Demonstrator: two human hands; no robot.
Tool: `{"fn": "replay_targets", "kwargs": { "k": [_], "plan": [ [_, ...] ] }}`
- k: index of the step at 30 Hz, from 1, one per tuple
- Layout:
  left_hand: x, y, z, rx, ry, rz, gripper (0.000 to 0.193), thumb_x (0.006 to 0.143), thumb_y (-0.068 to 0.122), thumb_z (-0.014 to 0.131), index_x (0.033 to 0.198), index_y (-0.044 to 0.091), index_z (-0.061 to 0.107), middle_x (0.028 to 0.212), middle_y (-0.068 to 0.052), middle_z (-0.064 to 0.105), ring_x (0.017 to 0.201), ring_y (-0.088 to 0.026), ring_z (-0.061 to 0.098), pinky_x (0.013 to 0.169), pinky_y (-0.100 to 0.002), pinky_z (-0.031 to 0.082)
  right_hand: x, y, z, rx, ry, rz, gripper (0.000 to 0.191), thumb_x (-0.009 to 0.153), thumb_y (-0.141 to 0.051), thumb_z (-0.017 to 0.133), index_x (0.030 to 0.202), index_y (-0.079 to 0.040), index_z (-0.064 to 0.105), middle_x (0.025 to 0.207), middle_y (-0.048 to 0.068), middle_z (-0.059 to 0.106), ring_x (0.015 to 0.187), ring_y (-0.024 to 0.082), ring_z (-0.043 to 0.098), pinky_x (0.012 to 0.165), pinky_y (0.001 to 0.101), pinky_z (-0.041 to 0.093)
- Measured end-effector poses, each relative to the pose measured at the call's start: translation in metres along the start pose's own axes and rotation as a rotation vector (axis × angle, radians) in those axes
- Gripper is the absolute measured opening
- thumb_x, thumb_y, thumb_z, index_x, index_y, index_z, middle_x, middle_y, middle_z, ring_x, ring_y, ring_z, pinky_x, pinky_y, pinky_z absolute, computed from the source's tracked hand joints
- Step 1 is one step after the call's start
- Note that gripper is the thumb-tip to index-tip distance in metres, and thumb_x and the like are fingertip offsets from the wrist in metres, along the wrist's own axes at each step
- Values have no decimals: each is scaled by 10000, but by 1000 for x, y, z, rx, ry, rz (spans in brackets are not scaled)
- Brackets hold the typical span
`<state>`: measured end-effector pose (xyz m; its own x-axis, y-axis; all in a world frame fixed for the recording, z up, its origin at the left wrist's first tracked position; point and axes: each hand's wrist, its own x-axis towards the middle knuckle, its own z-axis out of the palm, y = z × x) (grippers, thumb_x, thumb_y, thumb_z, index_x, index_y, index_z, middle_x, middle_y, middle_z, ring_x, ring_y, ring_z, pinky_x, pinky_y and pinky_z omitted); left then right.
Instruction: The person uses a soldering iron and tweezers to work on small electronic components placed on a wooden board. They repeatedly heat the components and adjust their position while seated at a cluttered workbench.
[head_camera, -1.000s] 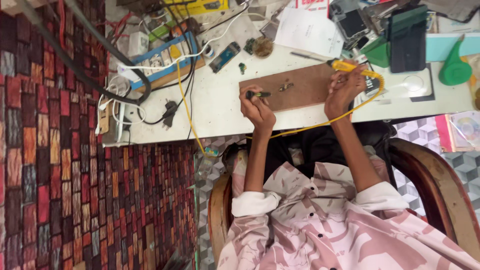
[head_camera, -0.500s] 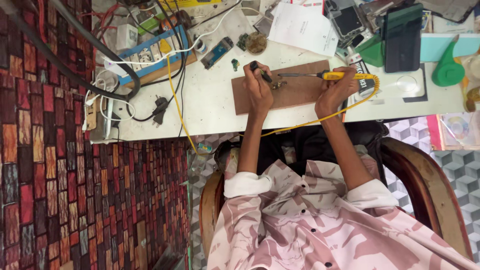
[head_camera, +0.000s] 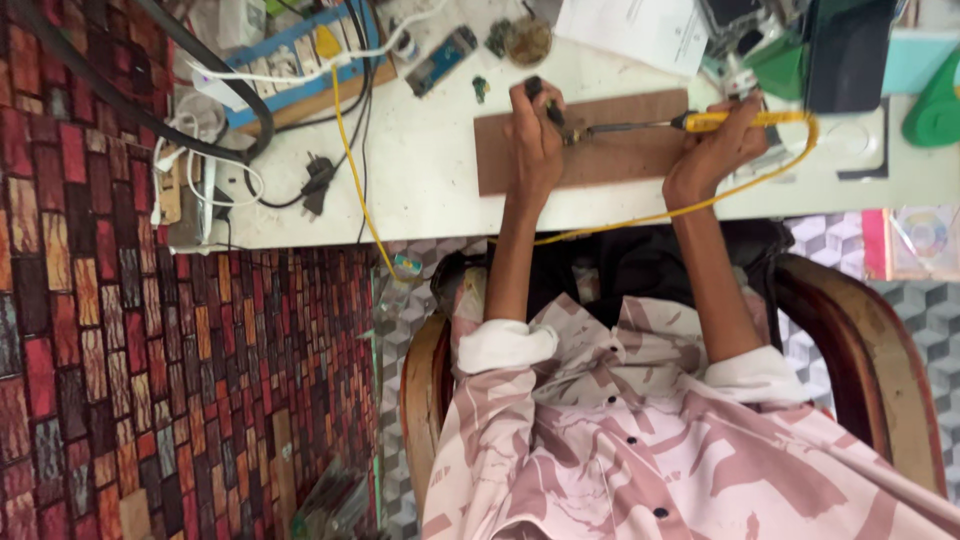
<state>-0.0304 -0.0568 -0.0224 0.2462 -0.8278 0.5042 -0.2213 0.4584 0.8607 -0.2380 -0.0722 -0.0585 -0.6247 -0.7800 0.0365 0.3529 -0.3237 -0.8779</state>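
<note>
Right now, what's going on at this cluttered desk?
A person seated in a wooden chair works at a white table. The right hand holds a yellow-handled soldering iron, its tip laid toward a small part on a brown board. The left hand steadies that spot with a dark tool. The iron's yellow cord loops off the table edge.

White worktable (head_camera: 420, 180) is pretty cluttered. A brown board (head_camera: 620, 155) lies flat in the middle, with a blue power strip (head_camera: 300, 60) and a black plug (head_camera: 318, 185) off to the left. Far side has a sheet of paper (head_camera: 630, 30), and a green plastic piece (head_camera: 935, 105) sits at the right.
</note>
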Motion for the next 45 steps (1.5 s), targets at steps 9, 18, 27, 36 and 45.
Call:
{"fn": "replay_targets", "kwargs": {
  "k": [9,18,27,36,45],
  "plan": [
    [0,-22,4,130,-25,90,106,1092,-29,343,1162,17,408,910,-103,614,745,-182,628,684,-326,531,6,10,4,-25,6,-192,537,1126,-362,571,710,-29,505,655,31,451,595,121,397,596,311,333],
    [-2,-13,4,210,-11,39,91,1080,-47,405,1147,3,439,879,-123,649,697,-197,660,607,-332,498,0,-16,49,-256,-123,-394,566,1140,-336,524,695,10,574,619,15,470,587,105,411,596,315,313],
    [-7,-4,-2,209,-10,15,129,1057,-37,430,1177,0,459,880,-141,680,725,-244,716,601,-351,502,-33,-42,72,-435,-374,-571,523,1169,-221,466,728,25,602,618,45,465,576,117,437,585,333,302],
    [-2,5,-9,204,1,34,218,1021,-80,452,1232,-28,458,923,-193,677,847,-344,731,704,-381,557,-41,-63,84,-509,-476,-603,517,1183,-191,467,734,20,614,612,64,515,562,146,490,578,331,323],
    [-1,5,-12,153,21,101,211,1014,-97,424,1218,-50,455,967,-218,668,897,-353,728,775,-396,587,-42,-71,91,-531,-525,-636,499,1167,-164,464,717,6,599,577,61,509,510,163,488,562,342,326]
  ]
}}
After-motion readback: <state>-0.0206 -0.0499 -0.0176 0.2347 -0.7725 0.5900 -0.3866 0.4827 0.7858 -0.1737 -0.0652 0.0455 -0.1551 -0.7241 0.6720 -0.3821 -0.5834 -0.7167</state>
